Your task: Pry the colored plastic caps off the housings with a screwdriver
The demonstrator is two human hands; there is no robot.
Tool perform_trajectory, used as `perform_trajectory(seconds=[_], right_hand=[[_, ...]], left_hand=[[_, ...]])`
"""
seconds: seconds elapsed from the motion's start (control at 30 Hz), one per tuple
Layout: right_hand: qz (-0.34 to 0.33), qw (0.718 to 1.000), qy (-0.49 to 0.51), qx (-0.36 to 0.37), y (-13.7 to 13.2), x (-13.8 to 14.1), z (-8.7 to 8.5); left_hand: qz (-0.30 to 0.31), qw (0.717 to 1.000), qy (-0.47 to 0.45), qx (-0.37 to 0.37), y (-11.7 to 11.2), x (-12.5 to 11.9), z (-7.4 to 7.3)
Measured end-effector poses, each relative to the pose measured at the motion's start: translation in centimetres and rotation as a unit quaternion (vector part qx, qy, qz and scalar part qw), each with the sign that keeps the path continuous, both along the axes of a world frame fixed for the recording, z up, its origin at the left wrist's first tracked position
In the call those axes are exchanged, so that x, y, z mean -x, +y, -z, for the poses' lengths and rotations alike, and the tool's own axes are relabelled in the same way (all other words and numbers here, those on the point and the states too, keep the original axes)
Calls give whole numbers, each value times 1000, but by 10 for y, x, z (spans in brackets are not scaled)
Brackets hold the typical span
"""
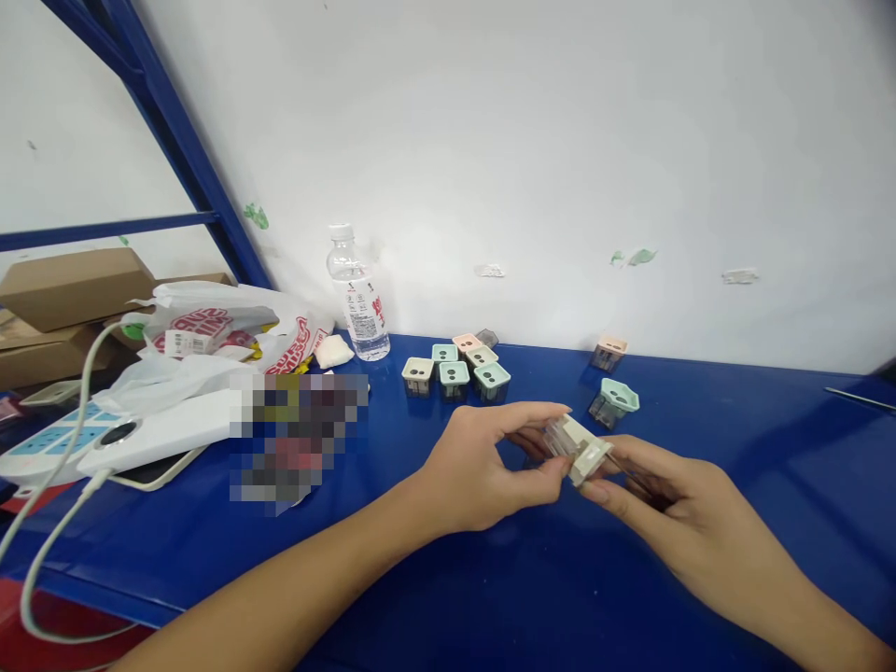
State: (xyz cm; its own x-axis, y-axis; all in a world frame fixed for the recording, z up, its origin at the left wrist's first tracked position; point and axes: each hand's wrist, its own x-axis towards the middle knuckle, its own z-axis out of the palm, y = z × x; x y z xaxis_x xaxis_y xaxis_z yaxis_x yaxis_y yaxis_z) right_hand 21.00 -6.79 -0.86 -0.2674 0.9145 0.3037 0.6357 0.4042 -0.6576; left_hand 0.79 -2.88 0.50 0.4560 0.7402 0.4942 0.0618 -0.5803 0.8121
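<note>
Between my two hands is a cream pencil sharpener (580, 448) with a clear shavings box, tilted on its side above the table. My left hand (483, 467) pinches the clear box end between thumb and fingers. On the other side, the thumb and fingers of my right hand (672, 504) close on the cream top; part of it is hidden by the fingers. Just beyond the right hand sit a mint sharpener (614, 401) and a peach sharpener (609, 351). Several more sharpeners (455, 375) in mint, cream and peach stand grouped farther left.
A water bottle (357, 294) stands by the wall (525, 168). At the left are plastic bags (224, 317), cardboard boxes (77, 289), a power strip (56, 439) and a white power bank (168, 434) with a cable. A thin rod (860, 399) lies on the blue table (735, 448) at far right.
</note>
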Motion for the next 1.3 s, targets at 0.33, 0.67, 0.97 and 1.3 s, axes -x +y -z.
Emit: perform_trajectory(seconds=[0.33,0.67,0.97,1.3], right_hand=[[1,999,34,-29,-1,0,0],[13,992,-6,-128,-3,3,1],[37,990,-18,-135,-2,7,5],[39,996,56,-55,-3,7,0]], left_hand=[[41,996,39,62,6,3,1],[5,995,50,81,-2,-3,-2],[-67,992,77,79,-5,-5,-1],[-152,983,102,19,13,7,-5]])
